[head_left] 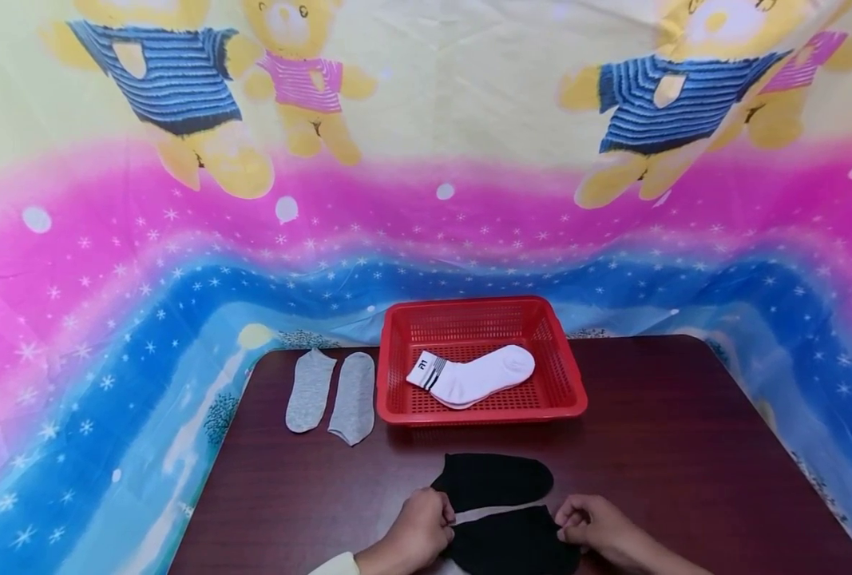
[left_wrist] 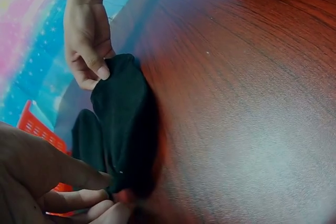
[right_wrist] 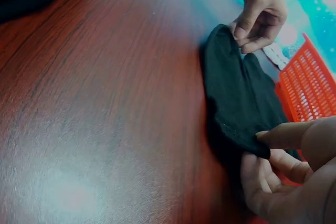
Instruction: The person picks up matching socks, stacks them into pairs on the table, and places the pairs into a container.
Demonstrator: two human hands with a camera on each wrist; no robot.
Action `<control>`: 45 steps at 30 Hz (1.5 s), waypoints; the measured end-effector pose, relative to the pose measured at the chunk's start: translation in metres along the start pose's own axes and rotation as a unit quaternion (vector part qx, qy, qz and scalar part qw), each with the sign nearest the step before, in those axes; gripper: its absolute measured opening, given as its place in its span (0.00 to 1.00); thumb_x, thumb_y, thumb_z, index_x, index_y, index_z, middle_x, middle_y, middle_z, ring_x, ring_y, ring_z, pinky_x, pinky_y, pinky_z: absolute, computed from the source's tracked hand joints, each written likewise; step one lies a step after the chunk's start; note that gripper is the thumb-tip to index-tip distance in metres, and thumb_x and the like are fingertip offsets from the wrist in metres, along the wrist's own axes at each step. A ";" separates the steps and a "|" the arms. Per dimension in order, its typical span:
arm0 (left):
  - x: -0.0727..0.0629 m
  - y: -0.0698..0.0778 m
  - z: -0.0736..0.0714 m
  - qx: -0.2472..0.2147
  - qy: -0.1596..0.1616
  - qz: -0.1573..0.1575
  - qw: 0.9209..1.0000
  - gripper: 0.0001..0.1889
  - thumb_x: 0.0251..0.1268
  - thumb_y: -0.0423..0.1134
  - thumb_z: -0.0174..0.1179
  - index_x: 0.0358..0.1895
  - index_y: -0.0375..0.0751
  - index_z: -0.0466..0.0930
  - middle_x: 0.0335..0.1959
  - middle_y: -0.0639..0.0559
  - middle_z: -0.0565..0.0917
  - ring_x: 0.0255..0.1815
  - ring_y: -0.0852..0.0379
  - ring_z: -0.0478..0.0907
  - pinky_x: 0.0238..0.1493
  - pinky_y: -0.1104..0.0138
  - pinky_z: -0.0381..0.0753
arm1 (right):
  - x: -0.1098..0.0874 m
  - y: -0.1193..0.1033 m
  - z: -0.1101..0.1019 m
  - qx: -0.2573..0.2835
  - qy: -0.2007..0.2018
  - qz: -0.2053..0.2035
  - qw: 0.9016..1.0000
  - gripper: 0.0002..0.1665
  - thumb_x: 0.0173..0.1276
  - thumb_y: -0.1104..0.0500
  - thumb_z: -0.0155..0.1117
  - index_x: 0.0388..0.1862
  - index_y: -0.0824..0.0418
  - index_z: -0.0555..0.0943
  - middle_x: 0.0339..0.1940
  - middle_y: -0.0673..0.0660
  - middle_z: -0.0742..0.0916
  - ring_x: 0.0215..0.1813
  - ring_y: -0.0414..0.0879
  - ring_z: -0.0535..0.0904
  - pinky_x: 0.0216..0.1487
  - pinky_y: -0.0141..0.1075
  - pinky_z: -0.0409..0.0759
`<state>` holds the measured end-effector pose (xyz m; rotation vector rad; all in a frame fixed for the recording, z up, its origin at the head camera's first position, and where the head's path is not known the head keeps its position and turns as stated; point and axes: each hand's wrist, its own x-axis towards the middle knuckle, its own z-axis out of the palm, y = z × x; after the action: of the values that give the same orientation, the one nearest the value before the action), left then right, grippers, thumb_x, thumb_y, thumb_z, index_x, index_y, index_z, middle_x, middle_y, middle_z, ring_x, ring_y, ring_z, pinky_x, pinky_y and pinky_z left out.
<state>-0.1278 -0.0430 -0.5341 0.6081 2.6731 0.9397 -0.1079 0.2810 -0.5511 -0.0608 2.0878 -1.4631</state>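
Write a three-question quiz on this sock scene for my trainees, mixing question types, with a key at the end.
1. Multiple choice: Which sock colour shows inside the rectangular red perforated plastic basket?
A) grey
B) white
C) black

2. True or false: In the head view, the two flat grey fabric socks lie to the left of the basket.

3. Short answer: Of the two flat black fabric socks, do the left hand and right hand hold the one nearer the basket or the one farther from it?

Key:
1. B
2. True
3. The one farther from the basket
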 end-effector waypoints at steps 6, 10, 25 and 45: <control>0.001 0.024 -0.008 -0.047 -0.051 -0.013 0.998 0.02 0.63 0.32 0.66 0.33 0.42 0.85 0.24 0.61 0.77 0.25 0.70 0.70 0.28 0.74 0.72 | -0.007 -0.013 -0.005 0.035 -0.034 0.039 0.998 0.09 0.66 0.66 0.60 0.43 0.70 0.79 0.33 0.52 0.85 0.39 0.44 0.80 0.36 0.37 0.82; -0.002 0.045 -0.008 -0.195 -0.091 -0.056 0.975 0.04 0.66 0.27 0.61 0.37 0.34 0.85 0.22 0.56 0.82 0.23 0.68 0.76 0.26 0.73 0.77 | -0.014 -0.024 -0.002 0.078 -0.052 0.041 0.995 0.11 0.67 0.65 0.59 0.45 0.71 0.79 0.35 0.52 0.86 0.41 0.43 0.81 0.38 0.36 0.82; 0.002 0.069 -0.001 -0.392 -0.112 -0.130 0.904 0.12 0.69 0.29 0.62 0.50 0.25 0.83 0.40 0.37 0.90 0.40 0.42 0.89 0.39 0.58 0.90 | -0.021 -0.065 0.028 0.252 -0.088 0.030 0.963 0.10 0.76 0.61 0.57 0.51 0.60 0.81 0.44 0.49 0.85 0.43 0.37 0.79 0.47 0.33 0.85; 0.000 0.070 -0.003 -0.381 -0.097 -0.096 0.914 0.06 0.52 0.24 0.66 0.32 0.36 0.83 0.17 0.58 0.77 0.20 0.67 0.69 0.24 0.76 0.67 | -0.010 -0.072 0.058 0.318 -0.093 0.007 0.944 0.17 0.77 0.66 0.54 0.58 0.73 0.80 0.46 0.53 0.89 0.48 0.39 0.87 0.55 0.32 0.85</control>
<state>-0.1077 0.0049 -0.4875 0.2308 1.9085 1.6137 -0.0915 0.2073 -0.4974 0.0648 1.3871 -1.9667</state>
